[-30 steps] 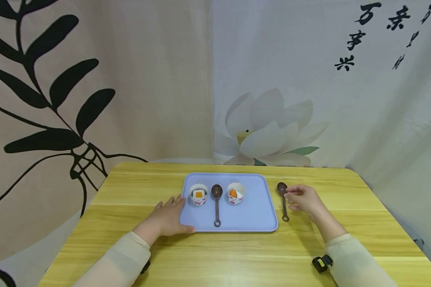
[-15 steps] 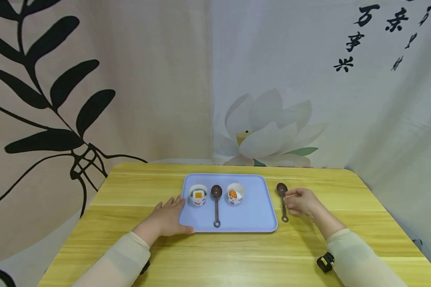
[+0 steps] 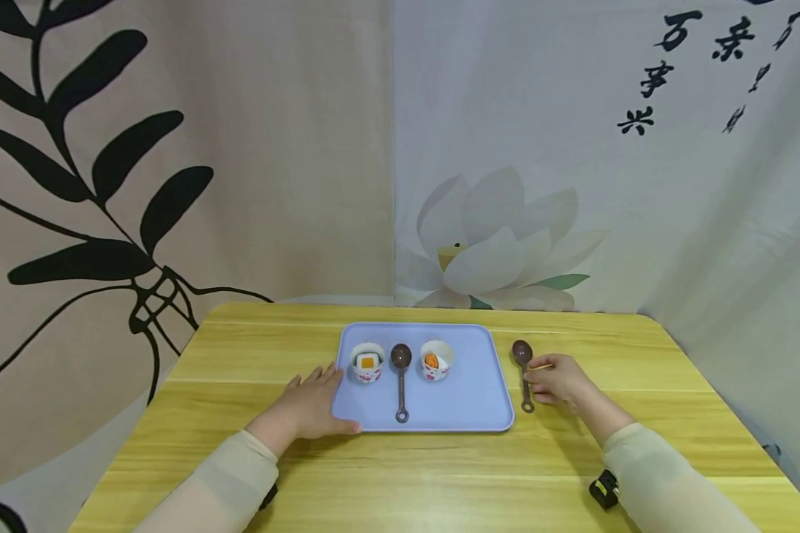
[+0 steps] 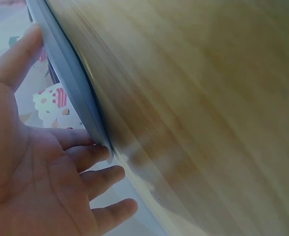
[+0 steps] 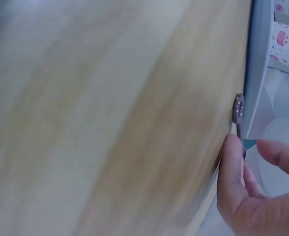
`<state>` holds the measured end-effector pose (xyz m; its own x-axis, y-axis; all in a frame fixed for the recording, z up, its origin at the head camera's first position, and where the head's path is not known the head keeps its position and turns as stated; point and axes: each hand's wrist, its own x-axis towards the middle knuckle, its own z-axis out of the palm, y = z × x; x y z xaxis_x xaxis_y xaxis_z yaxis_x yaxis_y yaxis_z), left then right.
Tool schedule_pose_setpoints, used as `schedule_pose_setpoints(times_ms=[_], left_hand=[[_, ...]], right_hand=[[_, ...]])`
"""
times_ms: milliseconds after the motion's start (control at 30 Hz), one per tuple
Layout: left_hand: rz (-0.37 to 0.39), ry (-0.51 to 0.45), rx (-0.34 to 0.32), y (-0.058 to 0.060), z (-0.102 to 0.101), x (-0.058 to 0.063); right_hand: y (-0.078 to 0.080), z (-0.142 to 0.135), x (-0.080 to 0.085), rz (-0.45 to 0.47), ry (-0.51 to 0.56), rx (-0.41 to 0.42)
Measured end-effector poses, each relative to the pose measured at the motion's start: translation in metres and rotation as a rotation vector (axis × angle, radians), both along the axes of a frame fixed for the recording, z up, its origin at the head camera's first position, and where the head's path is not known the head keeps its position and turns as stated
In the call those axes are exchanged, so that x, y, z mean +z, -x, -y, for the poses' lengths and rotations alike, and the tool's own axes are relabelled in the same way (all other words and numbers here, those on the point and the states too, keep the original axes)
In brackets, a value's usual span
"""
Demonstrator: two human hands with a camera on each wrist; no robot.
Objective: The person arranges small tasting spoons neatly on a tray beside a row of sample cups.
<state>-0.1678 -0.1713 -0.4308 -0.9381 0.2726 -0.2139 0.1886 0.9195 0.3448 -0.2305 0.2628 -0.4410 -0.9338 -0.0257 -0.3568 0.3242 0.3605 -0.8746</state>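
My left hand lies along the left end of a pale blue tray, fingers spread at its left edge and thumb at its front corner. In the left wrist view the hand shows an open palm against the tray rim. My right hand is beside a dark brown spoon on the table, right of the tray. In the right wrist view the fingertips are right at the spoon's handle, with the thumb standing apart from them.
On the tray stand a patterned paper cup with a white and yellow piece and another cup with an orange and white piece. A second brown spoon lies between them. A printed curtain hangs behind the wooden table.
My right hand has come slightly closer to the spoon on the table, its fingers now lower along the handle. My left hand stays at the tray.
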Motion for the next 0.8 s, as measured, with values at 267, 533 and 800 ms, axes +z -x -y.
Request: schedule_pose_setpoints(times_ms=[267,533,800], left_hand=[[0.001,-0.003,-0.004,0.0010,-0.0007,0.0012],[0.005,0.005,-0.004,0.0012,-0.0001,0.0013],[0.003,0.002,-0.002,0.0025,0.0007,-0.0005]], right_hand=[[0.0007,0.0014,-0.0026,0.006,-0.051,-0.001],[0.0016,0.0037,-0.0040,-0.016,-0.076,0.003],[0.0002,0.0091,-0.0049,-0.050,-0.112,0.035]])
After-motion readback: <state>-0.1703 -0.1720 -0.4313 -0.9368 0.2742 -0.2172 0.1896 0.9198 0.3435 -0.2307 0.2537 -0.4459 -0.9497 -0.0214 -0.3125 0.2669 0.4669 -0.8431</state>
